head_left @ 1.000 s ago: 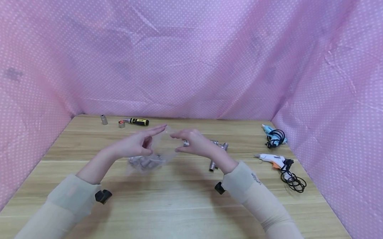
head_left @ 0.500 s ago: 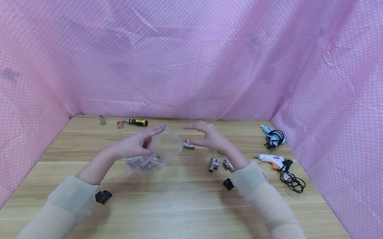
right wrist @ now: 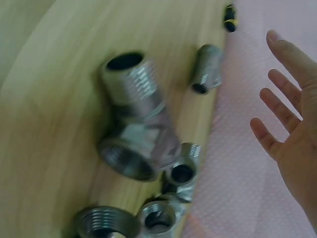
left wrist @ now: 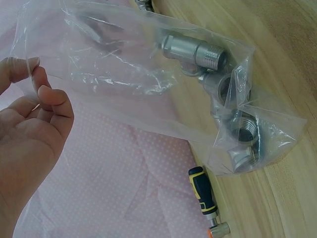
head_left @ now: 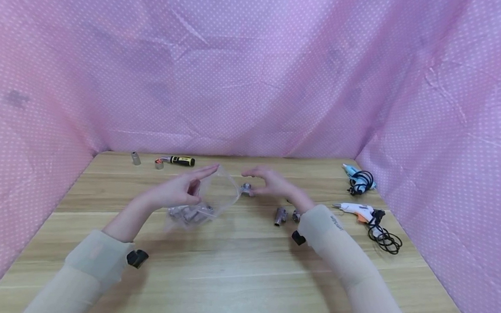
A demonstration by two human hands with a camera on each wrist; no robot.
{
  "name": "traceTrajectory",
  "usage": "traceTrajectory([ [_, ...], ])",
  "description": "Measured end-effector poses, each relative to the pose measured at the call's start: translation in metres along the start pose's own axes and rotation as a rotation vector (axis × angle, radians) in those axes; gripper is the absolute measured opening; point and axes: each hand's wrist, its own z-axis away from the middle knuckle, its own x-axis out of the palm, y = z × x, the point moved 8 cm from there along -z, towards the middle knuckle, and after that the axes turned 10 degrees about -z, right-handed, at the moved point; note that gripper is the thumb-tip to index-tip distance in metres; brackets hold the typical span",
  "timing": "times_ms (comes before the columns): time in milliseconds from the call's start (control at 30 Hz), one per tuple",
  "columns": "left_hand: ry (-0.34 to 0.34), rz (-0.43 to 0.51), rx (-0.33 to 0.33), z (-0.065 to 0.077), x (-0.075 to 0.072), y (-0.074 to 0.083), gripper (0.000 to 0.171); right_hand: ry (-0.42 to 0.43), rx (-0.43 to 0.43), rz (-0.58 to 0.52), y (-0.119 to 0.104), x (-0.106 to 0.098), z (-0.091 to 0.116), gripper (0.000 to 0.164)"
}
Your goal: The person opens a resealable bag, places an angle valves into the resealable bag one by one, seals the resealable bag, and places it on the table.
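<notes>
My left hand (head_left: 174,190) pinches the rim of a clear plastic bag (left wrist: 119,74) between thumb and fingers. The bag's mouth gapes toward the right in the head view. Several threaded metal tee fittings (left wrist: 193,53) lie in its bottom, low over the table. My right hand (head_left: 272,183) is to the right of the bag, fingers spread and nothing in them. Its thumb overlaps a loose tee fitting (head_left: 246,189) in the head view. In the right wrist view, the hand (right wrist: 297,106) is apart from several tee fittings (right wrist: 136,116) on the wood.
More fittings (head_left: 280,216) lie below my right wrist. A white glue gun (head_left: 359,210) and a blue glue gun (head_left: 359,177), both with black cords, are at the right. A yellow-black screwdriver (head_left: 182,161), a metal ring (head_left: 159,163) and a metal cylinder (head_left: 136,158) sit at the back left.
My right hand has moved from the bag's mouth to the right, with fingers parted, then sunk slightly toward the loose fitting. The left hand stays in place with the bag.
</notes>
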Motion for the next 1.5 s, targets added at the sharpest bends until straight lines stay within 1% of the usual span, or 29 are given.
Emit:
traceTrajectory([
  [167, 0.007, 0.009, 0.011, 0.001, -0.001, 0.001, 0.089, -0.085, 0.115, 0.054, 0.023, 0.011, -0.005, 0.061],
  [267, 0.006, 0.02, 0.013, 0.001, -0.001, 0.002, 0.089, -0.131, 0.15, 0.073, 0.034, 0.018, -0.008, 0.063],
  [400, 0.007, 0.011, 0.009, 0.001, -0.001, 0.002, 0.088, -0.164, 0.129, 0.095, 0.043, 0.026, -0.011, 0.065],
  [600, 0.005, 0.001, -0.002, 0.001, -0.001, -0.001, 0.088, -0.185, 0.065, 0.139, 0.047, 0.034, -0.017, 0.051],
  [700, 0.001, 0.001, -0.005, 0.002, -0.001, -0.001, 0.087, -0.179, 0.066, 0.148, 0.048, 0.036, -0.018, 0.046],
  [900, -0.006, 0.002, -0.018, 0.002, -0.001, -0.002, 0.087, -0.151, 0.122, 0.142, 0.05, 0.033, -0.016, 0.043],
  [967, -0.007, 0.006, -0.017, 0.002, 0.0, -0.001, 0.087, -0.147, 0.128, 0.145, 0.051, 0.032, -0.015, 0.042],
  [1167, -0.007, 0.021, -0.016, 0.002, 0.001, -0.002, 0.087, -0.121, 0.114, 0.087, 0.054, 0.028, -0.01, 0.041],
  [1267, -0.008, 0.034, -0.015, 0.002, 0.001, -0.003, 0.087, -0.104, 0.134, 0.051, 0.049, 0.022, -0.004, 0.041],
  [1333, -0.007, 0.034, -0.014, 0.002, 0.001, -0.003, 0.087, -0.092, 0.145, 0.037, 0.043, 0.017, 0.0, 0.042],
  [1400, -0.004, 0.03, -0.011, 0.002, 0.0, -0.003, 0.088, -0.082, 0.161, 0.041, 0.036, 0.011, 0.003, 0.043],
  [1500, -0.001, 0.023, -0.01, 0.002, 0.0, -0.003, 0.088, -0.066, 0.141, 0.063, 0.024, 0.002, 0.007, 0.043],
])
